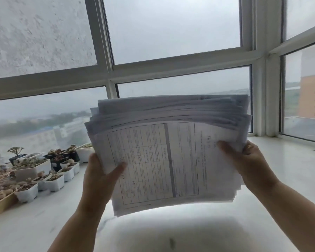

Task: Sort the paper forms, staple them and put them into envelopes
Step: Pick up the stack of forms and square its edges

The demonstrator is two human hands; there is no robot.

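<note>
Both hands up at chest height, carrying the load. Left hand (pixel 100 171) grips the lower left edge of the stack of paper forms (pixel 162 151), thumb lying flat across the top sheet, fingers hidden underneath. Right hand (pixel 244 160) grips the right edge the same way, thumb on top, the rest curled behind the sheets.

Stack is held in the air above the white sill (pixel 171 231), touching nothing else. Thick bundle, many sheets, edges uneven and fanned at the far side and along the left. Top sheet is a printed table form, turned sideways to the viewer.

Handling, as a judgement: heavy for paper, limp, sags between the two grips. Loose sheets look ready to slide over one another, so the top ones could slip off if the stack tilts. Best held at opposite edges as now, thumbs pressing down, or supported from beneath and set down flat before sorting.

Further off, left: small potted plants (pixel 49 171) in white trays on the sill. Behind, window frame (pixel 171 70), hazy outside.

Hard to make out: print on the forms is blurred. Sheet count unknowable. No stapler or envelopes in view.
</note>
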